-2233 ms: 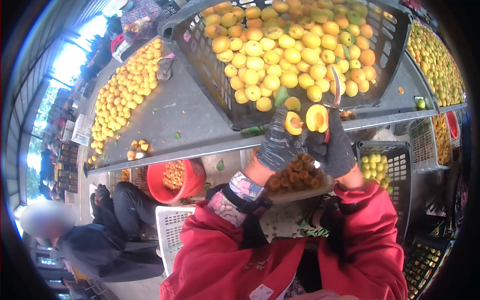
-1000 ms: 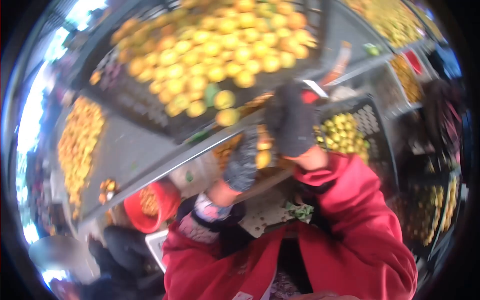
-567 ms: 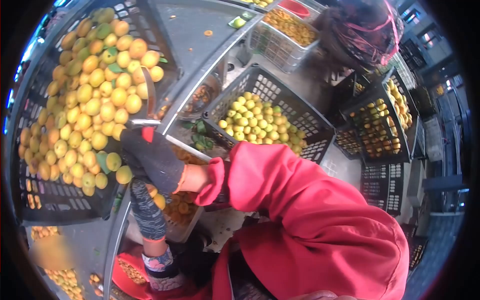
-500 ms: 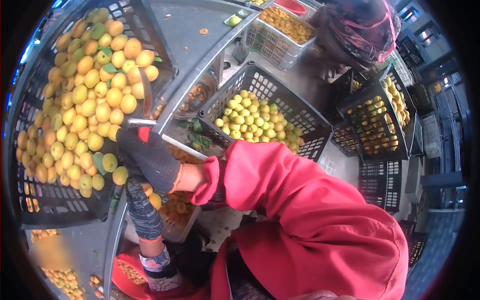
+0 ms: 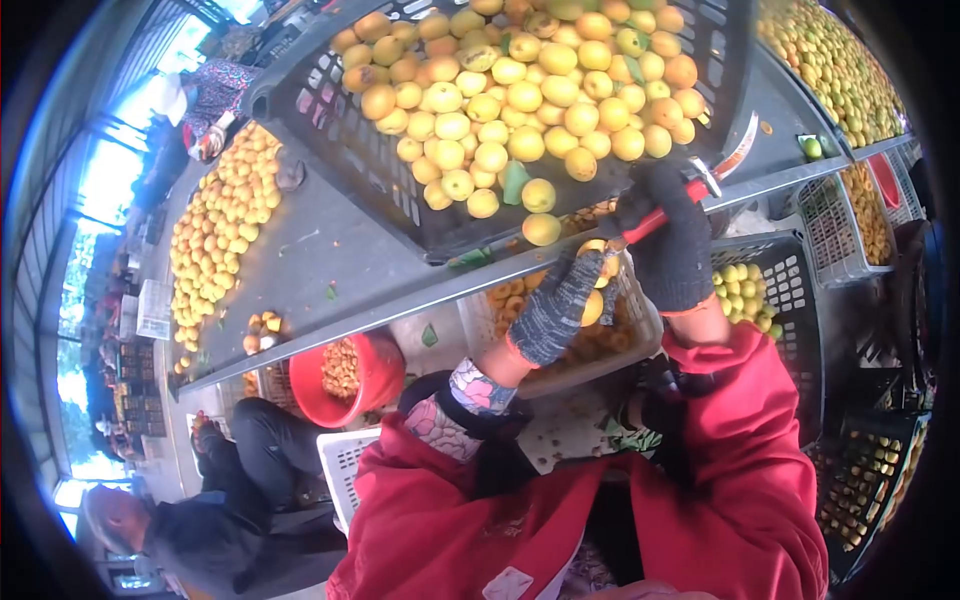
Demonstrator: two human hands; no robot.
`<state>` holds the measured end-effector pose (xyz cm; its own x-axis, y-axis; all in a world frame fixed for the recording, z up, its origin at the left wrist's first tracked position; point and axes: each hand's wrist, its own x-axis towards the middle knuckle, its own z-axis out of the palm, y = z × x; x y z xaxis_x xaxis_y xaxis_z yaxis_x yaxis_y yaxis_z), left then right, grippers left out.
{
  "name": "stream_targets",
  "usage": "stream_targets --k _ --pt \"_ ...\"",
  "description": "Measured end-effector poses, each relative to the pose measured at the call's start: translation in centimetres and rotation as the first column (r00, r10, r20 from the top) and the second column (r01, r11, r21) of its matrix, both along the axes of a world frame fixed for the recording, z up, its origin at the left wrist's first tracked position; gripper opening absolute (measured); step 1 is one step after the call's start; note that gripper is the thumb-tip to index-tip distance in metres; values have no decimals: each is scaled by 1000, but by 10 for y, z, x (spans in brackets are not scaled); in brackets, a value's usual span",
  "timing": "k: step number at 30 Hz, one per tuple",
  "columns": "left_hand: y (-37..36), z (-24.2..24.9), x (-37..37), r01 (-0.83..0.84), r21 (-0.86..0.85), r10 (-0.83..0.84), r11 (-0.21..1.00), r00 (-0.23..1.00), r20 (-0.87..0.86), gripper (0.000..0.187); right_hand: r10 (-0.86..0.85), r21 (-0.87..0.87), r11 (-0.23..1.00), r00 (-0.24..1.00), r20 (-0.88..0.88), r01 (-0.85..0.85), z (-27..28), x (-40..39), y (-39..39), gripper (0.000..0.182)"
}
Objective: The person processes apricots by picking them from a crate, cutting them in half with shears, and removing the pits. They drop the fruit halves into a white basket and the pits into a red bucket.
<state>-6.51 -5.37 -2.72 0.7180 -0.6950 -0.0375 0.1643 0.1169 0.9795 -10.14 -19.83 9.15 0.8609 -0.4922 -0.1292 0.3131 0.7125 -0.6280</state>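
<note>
In a grey knit glove, my left hand (image 5: 552,312) is closed around an apricot (image 5: 610,267) above a plastic bin (image 5: 568,378) of halved fruit. My right hand (image 5: 672,245), in a dark glove, grips a red-handled tool (image 5: 645,226) with a metal collar and a curved blade (image 5: 738,150) pointing away to the upper right. The handle's other end meets the fruit at my left hand. Just beyond both hands, a tilted black crate (image 5: 390,215) spills yellow apricots (image 5: 525,97) toward the table edge.
A grey metal table (image 5: 335,255) carries another apricot pile (image 5: 228,225) at left. Below its edge stands a red bucket (image 5: 385,372) of cut pieces. A black crate (image 5: 812,345) of greenish fruit is at my right. One person (image 5: 215,535) sits at lower left, another (image 5: 215,90) stands beyond the table.
The view has swung left, bringing the red bucket and a seated person into sight. My right hand has turned the tool, its handle end now at the fruit in my left hand.
</note>
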Motion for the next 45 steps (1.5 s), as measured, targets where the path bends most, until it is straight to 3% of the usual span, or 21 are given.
stream_targets --k 3,7,9,12,15,17,19,20,22,24,27,29,31,32,34,36,39,40,41,43,45 --pt "1 -12 2 39 60 -56 997 947 315 37 127 114 984 987 96 -137 -33 9 -15 28" --pt "2 -8 -4 -156 64 6 986 415 910 52 116 118 985 988 97 -127 -35 8 -11 36" --pt "-4 0 -11 -305 29 37 952 207 978 52 77 107 990 992 95 -87 -24 3 -1 36" --pt "-10 -2 -14 -341 10 50 940 167 985 46 53 92 994 995 81 -60 -34 6 0 34" --pt "-15 -3 -13 -353 -10 65 935 142 988 42 165 590 796 986 9 -138 -21 5 -12 30" --pt "-16 -12 -16 -368 -12 68 930 137 988 44 38 -26 999 998 -59 -40 -34 6 4 28" --pt "-15 -24 -21 -386 19 70 922 215 974 51 -147 -455 885 986 -82 94 -47 8 16 28" --pt "-14 -30 -23 -392 36 70 919 253 965 54 -111 -402 912 992 -65 76 -50 9 13 29" --pt "-14 -41 -18 -192 220 6 956 767 642 52 37 -89 995 999 -1 -37 -56 11 0 31" --pt "-9 -44 -15 -105 205 -18 973 853 522 49 154 123 978 982 106 -167 -55 11 -4 34" --pt "-4 -16 -18 -142 84 36 986 680 732 42 174 42 983 975 136 -181 -45 4 -2 37" --pt "-4 -13 -17 -119 71 37 990 721 692 39 167 43 984 981 100 -172 -50 8 -2 38" --pt "-10 -11 -18 -3 -123 17 992 994 111 36 166 19 986 982 91 -168 -51 8 -1 38" --pt "-13 -9 -18 2 -238 -54 971 977 -209 34 164 20 986 981 104 -167 -49 7 0 38" --pt "-10 5 -15 5 -97 31 995 928 371 23 154 43 986 978 143 -162 -40 2 2 39" --pt "-10 3 -12 12 -55 16 998 878 479 15 187 10 981 959 213 -194 -36 0 -2 35" --pt "-13 -10 -4 33 -213 -50 976 996 -73 10 289 -383 894 953 94 -233 -34 1 -22 22" --pt "-12 -9 2 -19 -291 -70 956 954 -291 10 238 -620 744 965 -107 -252 -28 -2 -27 18" --pt "-5 -7 5 -13 -231 -11 973 995 -102 18 128 -791 531 951 -280 -304 -26 -4 -28 20" --pt "8 -1 12 -95 -94 118 991 952 282 33 240 -906 390 968 -72 -164 -49 2 -18 30" --pt "25 19 17 -393 65 47 917 269 962 46 154 -981 182 988 -31 -59 -59 0 -9 33"
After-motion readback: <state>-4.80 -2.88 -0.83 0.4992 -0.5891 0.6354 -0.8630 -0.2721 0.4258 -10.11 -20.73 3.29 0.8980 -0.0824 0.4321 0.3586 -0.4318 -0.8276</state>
